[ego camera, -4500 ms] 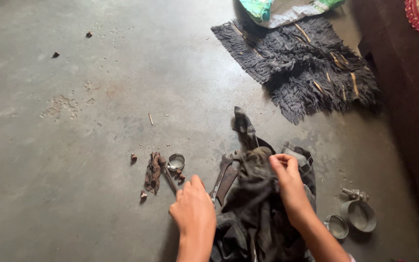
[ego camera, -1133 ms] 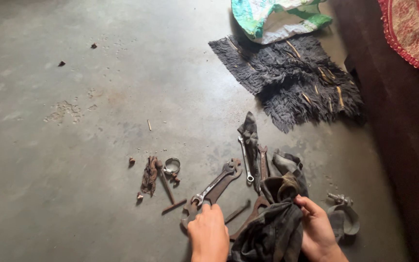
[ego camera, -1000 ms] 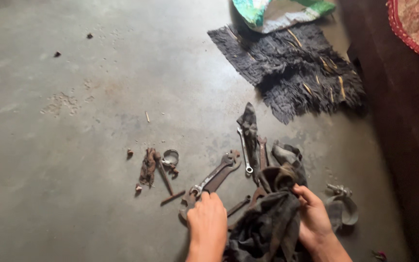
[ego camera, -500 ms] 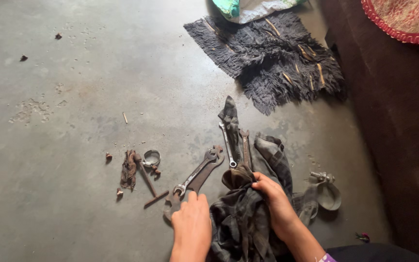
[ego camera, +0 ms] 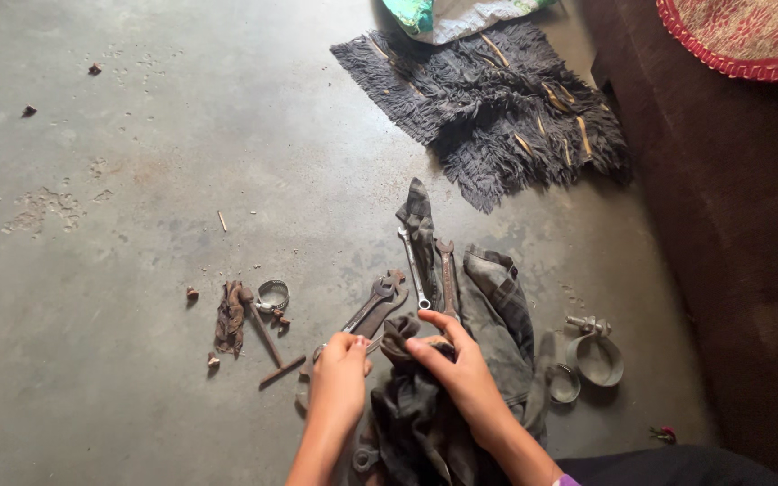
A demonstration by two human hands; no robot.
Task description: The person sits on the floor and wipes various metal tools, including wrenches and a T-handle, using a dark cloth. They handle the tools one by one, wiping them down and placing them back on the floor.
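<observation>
Two hands work low in the view over a heap of dark cloth (ego camera: 461, 396) on a concrete floor (ego camera: 137, 180). Far left, small bits of debris (ego camera: 94, 68) lie scattered, well apart from everything else. Nearer the hands sit a rusty lump (ego camera: 229, 315), a small hose clamp (ego camera: 272, 294) just beside it, and a thin rod (ego camera: 267, 335) crossing a short stick (ego camera: 282, 370). Next comes the left hand (ego camera: 339, 378), fingers curled shut around the lower end of a large open-ended spanner (ego camera: 373, 306), whose head points up and to the right on the floor. Beside it the right hand (ego camera: 456, 364) pinches a bunched fold of the cloth between thumb and fingers; the two hands are close together but not touching. Just above the right hand lie a slim shiny spanner (ego camera: 413, 268) and a rusty spanner (ego camera: 447, 279), side by side on a strip of the cloth. Further right rest a small ring (ego camera: 563, 385) and a bigger pipe clamp (ego camera: 594, 353) with a bolt. A shaggy grey mat (ego camera: 497, 99) lies at the top, and a dark wall (ego camera: 749, 252) fills the right edge.
</observation>
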